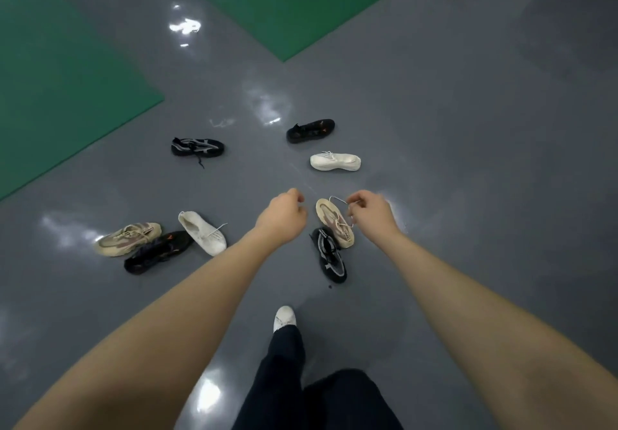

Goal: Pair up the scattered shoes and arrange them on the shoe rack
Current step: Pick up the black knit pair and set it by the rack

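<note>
the right hand [369,212] pinches the white lace of a tan shoe [335,222] just right of centre; the left hand [282,213] is curled closed, empty. seven more shoes lie scattered from nine to one o'clock on the grey floor [468,162]. tongue labels are unreadable.

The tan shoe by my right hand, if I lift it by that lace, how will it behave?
The tan shoe looks like soft mesh, so probably light. Lifted by the white lace that the right hand pinches, it would likely dangle and swing, toe or heel drooping. It touches the black striped shoe, which may get nudged.
</note>
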